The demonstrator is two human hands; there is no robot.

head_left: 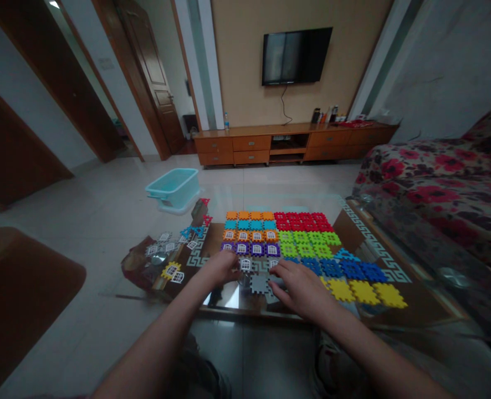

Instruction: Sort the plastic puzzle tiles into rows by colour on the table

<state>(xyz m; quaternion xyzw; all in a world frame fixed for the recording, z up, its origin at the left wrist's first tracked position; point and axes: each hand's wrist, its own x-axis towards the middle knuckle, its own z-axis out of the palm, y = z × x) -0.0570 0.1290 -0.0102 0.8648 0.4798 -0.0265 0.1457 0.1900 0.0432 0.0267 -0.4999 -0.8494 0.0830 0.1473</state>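
Note:
My left hand (224,268) rests at the left end of a row of grey tiles, thumb and fingers slightly apart, beside a grey tile with a white window insert (245,265). Between my hands lies a plain grey interlocking tile (259,284) with notched edges. My right hand (297,285) bends over the row's right part; its thumb and fingers close around a grey tile (277,281), mostly covered by the hand. Another white window insert (274,264) shows at its fingertips. Directly behind are purple window tiles (257,249) and blue tiles (331,268).
On the glass table (424,302), orange (256,215), turquoise (250,225), red (303,221), green (307,244) and yellow tiles (364,292) lie in rows. Loose grey pieces (162,244) and a yellow window tile (171,270) are at left. A turquoise tub (174,188) stands beyond, a floral sofa (428,172) at right.

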